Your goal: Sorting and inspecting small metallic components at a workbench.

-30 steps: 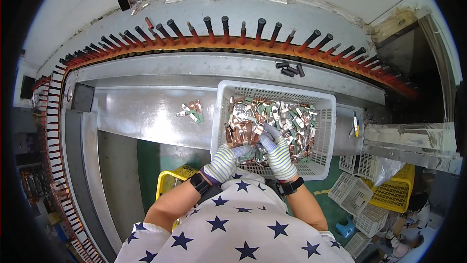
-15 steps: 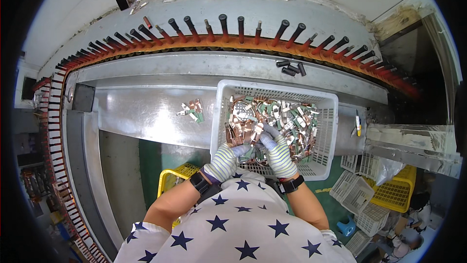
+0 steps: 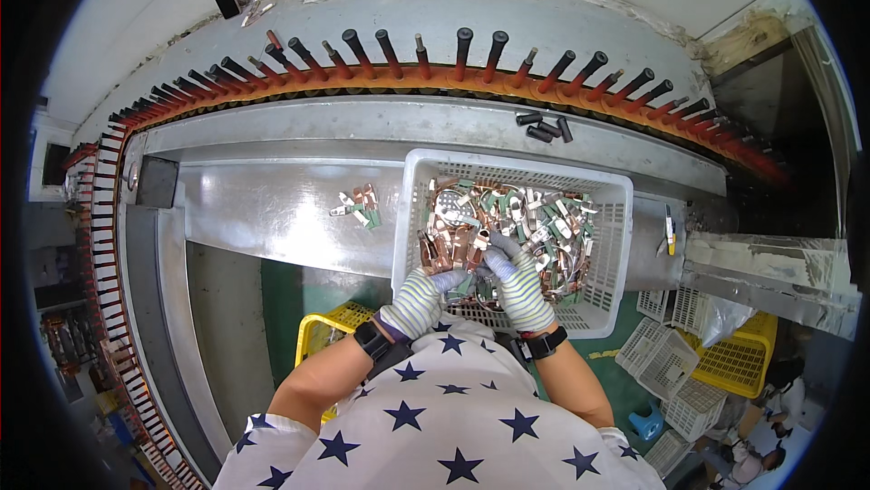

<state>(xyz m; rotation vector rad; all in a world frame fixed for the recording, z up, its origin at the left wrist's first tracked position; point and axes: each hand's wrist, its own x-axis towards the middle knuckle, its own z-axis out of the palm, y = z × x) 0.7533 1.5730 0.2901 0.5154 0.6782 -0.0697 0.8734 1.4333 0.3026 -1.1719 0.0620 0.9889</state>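
Observation:
Both my hands wear striped, grey-fingered gloves and work over the near side of a white plastic basket (image 3: 621, 259). The basket holds a heap of small copper, silver and green metal-looking parts (image 3: 544, 227). My left hand (image 3: 419, 300) is closed at the basket's near left, its fingers against a cluster of copper-coloured pieces (image 3: 441, 252); the grip itself is partly hidden. Between the thumb and fingers of my right hand (image 3: 518, 289) is a small copper-coloured piece (image 3: 478, 247). Its exact kind is too small to tell.
Left of the basket, a few similar parts (image 3: 362, 207) lie on the metal bench (image 3: 272, 209). Beyond runs a curved orange track (image 3: 435, 78) of upright black-and-red rods. Short black tubes (image 3: 546, 129) rest on its ledge. A yellow-handled cutter (image 3: 670, 232) lies right; crates (image 3: 657, 359) stand below.
The rods on the track have shifted to the right. Both hands stay nearly in place, while the copper-coloured piece in my right hand has turned slightly.

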